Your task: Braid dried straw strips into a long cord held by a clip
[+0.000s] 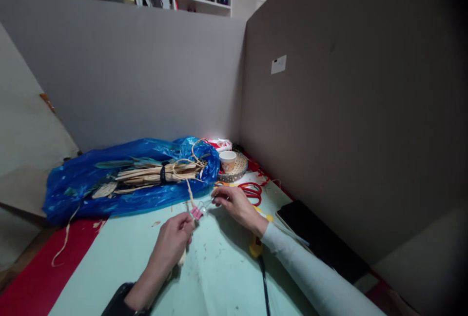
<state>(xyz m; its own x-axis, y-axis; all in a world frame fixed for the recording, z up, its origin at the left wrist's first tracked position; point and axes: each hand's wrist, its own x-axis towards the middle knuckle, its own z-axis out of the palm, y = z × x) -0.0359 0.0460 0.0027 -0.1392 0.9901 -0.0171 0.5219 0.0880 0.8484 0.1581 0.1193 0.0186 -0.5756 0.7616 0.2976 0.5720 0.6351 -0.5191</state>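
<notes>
A pink binder clip (196,213) with wire handles grips a pale straw strand (190,192) that runs up toward a bundle. My left hand (174,238) is closed around the strand just below the clip, and a bit of pale straw sticks out under the palm. My right hand (234,204) is at the clip's right side, with thumb and fingers pinched together. Something thin and shiny shows at those fingertips, too small to name. Behind my hands, a bundle of dry straw or husks (146,174) tied with a dark band lies on a blue plastic bag (120,204).
Red-handled scissors (252,190) lie beyond my right hand. A paper cup (228,157) stands on a round woven item (238,167). A yellow tool with a black cord (256,246) sits under my right forearm. A black flat object (318,238) lies by the right grey partition (329,126).
</notes>
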